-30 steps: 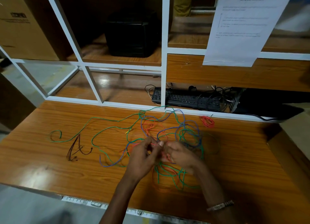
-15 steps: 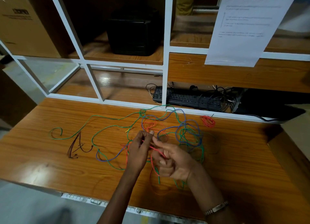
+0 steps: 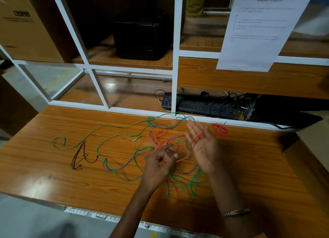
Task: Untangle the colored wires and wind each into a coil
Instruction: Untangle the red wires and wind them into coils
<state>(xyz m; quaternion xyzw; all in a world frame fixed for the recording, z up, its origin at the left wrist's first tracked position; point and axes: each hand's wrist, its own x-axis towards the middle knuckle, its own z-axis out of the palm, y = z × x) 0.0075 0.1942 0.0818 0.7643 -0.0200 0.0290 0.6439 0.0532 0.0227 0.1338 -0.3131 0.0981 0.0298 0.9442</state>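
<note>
A tangle of green (image 3: 114, 136), blue (image 3: 122, 168) and red wires (image 3: 158, 133) lies spread over the middle of the wooden table (image 3: 53, 180). My left hand (image 3: 158, 163) pinches a red wire above the tangle. My right hand (image 3: 203, 145) is raised flat, palm up, fingers together, with that red wire (image 3: 197, 137) wrapped around the fingers. A small finished red coil (image 3: 220, 130) rests at the back right. A dark brown wire (image 3: 78, 157) lies apart on the left.
A white metal frame (image 3: 175, 59) borders the table's far edge, with a black keyboard (image 3: 197, 105) and cables behind it. A paper sheet (image 3: 263, 27) hangs at upper right. Cardboard boxes stand at left (image 3: 23, 23) and right (image 3: 316, 139).
My right hand rose, moved right and opened flat, with the red wire now looped around its fingers. My left hand stayed near the tangle, still pinching the red wire.
</note>
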